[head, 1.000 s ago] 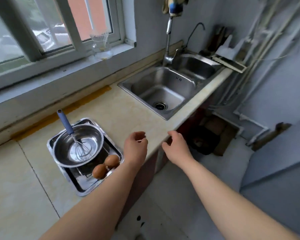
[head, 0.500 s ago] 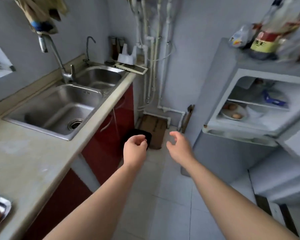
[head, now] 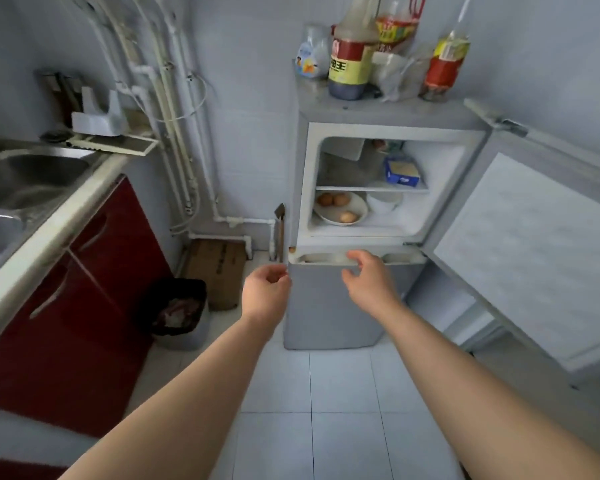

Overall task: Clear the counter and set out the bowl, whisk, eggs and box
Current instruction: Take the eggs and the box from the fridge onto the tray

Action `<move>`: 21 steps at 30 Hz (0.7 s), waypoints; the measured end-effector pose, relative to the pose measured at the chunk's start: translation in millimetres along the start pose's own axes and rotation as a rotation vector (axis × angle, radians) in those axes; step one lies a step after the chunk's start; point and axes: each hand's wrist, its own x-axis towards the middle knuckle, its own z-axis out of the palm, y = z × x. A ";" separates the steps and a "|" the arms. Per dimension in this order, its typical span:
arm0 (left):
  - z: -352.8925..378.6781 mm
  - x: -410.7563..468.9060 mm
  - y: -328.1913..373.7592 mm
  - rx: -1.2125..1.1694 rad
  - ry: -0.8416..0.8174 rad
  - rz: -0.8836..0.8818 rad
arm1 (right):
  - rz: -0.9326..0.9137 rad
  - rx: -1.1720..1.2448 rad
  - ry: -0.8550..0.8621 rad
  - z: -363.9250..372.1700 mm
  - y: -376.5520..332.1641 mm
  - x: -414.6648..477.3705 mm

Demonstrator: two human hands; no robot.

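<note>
A small grey fridge [head: 329, 306] stands ahead with its upper door [head: 534, 258] swung open to the right. On its upper shelf lies a blue and yellow box [head: 401, 172]. Below, a white bowl [head: 360, 212] holds three brown eggs [head: 333, 199], with a second white bowl [head: 383, 201] beside it. My left hand [head: 265, 292] and my right hand [head: 369, 280] reach forward in front of the fridge's lower part, fingers loosely curled, holding nothing. The steel bowl, whisk and tray are out of view.
The counter edge [head: 49, 244] with the steel sink [head: 21, 181] and red cabinets [head: 84, 289] runs along the left. A black bin [head: 179, 308] and a cardboard box [head: 219, 268] sit on the floor. Several bottles [head: 352, 50] stand on the fridge top.
My view has swung right, from the counter with the tray, bowl and eggs to the open fridge. Both empty hands now hang in front of the fridge.
</note>
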 end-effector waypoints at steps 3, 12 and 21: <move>28.2 9.5 9.9 0.023 -0.059 0.015 | 0.025 0.001 0.028 -15.5 19.4 22.3; 102.4 81.2 30.7 0.071 -0.154 0.001 | 0.096 -0.024 0.055 -35.1 54.7 109.4; 160.0 161.9 41.5 0.217 -0.224 0.016 | 0.123 -0.042 0.058 -24.3 73.6 196.0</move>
